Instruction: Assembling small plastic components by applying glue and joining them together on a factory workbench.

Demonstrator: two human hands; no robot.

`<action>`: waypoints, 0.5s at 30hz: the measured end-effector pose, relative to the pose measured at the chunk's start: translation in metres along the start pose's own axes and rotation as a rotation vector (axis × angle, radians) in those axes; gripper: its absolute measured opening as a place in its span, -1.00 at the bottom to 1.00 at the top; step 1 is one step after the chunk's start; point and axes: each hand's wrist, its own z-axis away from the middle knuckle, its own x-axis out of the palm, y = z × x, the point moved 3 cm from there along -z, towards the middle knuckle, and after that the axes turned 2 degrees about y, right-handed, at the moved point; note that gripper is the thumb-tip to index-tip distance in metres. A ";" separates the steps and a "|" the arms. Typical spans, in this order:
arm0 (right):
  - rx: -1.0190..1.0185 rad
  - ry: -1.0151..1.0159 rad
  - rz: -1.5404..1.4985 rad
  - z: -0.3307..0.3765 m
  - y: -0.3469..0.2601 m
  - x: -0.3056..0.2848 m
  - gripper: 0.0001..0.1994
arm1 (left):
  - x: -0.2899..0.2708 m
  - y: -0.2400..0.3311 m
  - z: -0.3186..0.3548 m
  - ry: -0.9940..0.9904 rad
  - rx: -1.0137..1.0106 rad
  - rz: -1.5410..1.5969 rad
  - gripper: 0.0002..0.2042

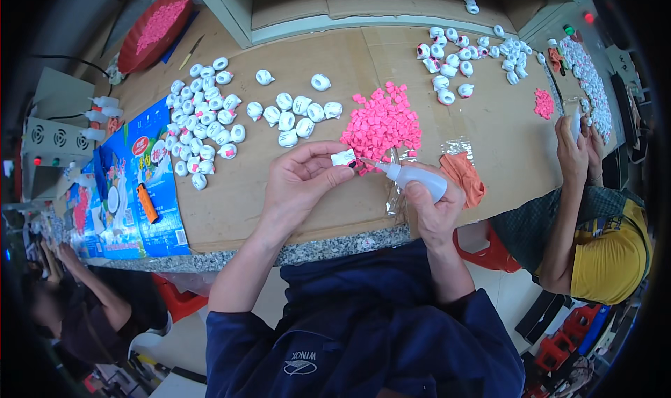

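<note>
My left hand pinches a small white plastic piece with a dark spot on its lower side, between thumb and fingers. In my right hand is a white squeeze bottle, tilted so its thin nozzle points left at the white piece. The nozzle tip is at or very close to the piece; whether they touch I cannot tell. Just beyond both hands spreads a heap of small pink pieces. Several white ring-shaped pieces lie beyond my left hand.
A larger cluster of white pieces covers the left, beside a blue printed sheet bearing an orange lighter-like object. An orange cloth lies right. A red basin stands far left. Co-workers sit on both sides, one in yellow.
</note>
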 end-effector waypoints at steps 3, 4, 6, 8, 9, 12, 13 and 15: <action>-0.003 -0.004 0.012 0.000 0.003 -0.001 -0.75 | 0.000 -0.001 0.000 -0.020 0.006 0.008 -0.71; -0.004 -0.004 0.012 0.000 0.002 -0.001 -0.75 | 0.000 -0.001 0.000 -0.021 0.007 0.008 -0.71; 0.010 -0.004 -0.001 0.000 0.003 0.000 -0.75 | -0.002 -0.001 0.000 0.000 -0.002 -0.016 -0.71; 0.015 -0.002 0.005 0.000 0.002 -0.001 -0.75 | -0.002 0.001 0.000 -0.002 0.009 -0.014 -0.70; 0.021 -0.001 0.011 0.000 0.003 -0.001 -0.75 | -0.001 0.001 0.000 -0.005 0.020 -0.011 -0.70; -0.013 0.015 0.006 0.000 0.003 0.000 -0.74 | -0.002 0.001 0.000 0.013 0.024 -0.023 -0.69; -0.013 0.016 0.006 0.000 0.003 -0.001 -0.74 | -0.002 0.001 0.000 0.012 0.023 -0.023 -0.69; -0.016 0.012 0.005 -0.001 0.003 -0.001 -0.75 | -0.002 0.001 0.000 0.010 0.042 0.011 -0.69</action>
